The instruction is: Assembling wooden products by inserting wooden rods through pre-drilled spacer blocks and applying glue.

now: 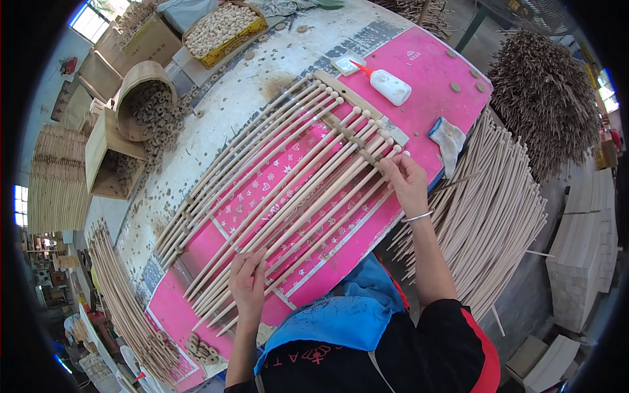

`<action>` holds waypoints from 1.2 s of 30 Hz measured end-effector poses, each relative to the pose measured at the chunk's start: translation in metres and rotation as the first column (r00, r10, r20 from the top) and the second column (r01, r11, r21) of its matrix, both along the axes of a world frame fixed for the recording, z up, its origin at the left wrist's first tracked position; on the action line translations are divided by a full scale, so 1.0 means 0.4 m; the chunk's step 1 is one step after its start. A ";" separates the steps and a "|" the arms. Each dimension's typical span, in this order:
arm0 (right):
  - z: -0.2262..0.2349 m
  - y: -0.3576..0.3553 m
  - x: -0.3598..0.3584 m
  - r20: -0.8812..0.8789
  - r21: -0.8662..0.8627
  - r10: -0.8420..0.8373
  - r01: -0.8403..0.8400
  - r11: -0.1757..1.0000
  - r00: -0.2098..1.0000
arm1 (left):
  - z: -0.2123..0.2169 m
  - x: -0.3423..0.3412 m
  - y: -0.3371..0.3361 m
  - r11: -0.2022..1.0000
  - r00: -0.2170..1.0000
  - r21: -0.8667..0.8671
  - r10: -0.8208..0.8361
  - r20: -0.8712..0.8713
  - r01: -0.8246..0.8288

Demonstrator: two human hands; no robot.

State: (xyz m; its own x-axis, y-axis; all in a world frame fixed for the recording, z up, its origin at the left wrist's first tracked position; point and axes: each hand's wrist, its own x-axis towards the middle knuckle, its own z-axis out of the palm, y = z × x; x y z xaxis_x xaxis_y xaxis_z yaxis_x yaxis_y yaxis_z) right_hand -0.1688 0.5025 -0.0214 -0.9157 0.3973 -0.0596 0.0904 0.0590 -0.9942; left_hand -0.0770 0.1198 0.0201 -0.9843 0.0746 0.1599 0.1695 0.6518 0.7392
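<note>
Several thin wooden sticks with round ball ends (288,190) lie side by side, slanting across a pink patterned sheet on the table. Near their far ends they rest across a notched wooden rack (354,139), with a flat wooden bar (354,98) just beyond the balls. My right hand (405,180) pinches a stick close to its ball end, at the right side of the row. At the near ends, my left hand (247,278) is closed with curled fingers around a stick; its fingertips are partly hidden.
A white glue bottle with a red nozzle (391,87) lies beyond the bar. A work glove (449,144) hangs at the table's right edge, beside a large stick pile (485,223). Wooden rings spill from a tub (145,71) at left; a yellow basket (229,49) holds wooden balls.
</note>
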 end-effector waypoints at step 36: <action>-0.023 0.012 0.032 -0.061 -0.060 0.067 -0.071 0.996 0.996 | -0.029 -0.111 -0.018 0.929 0.971 -0.352 0.028 -0.237 -0.113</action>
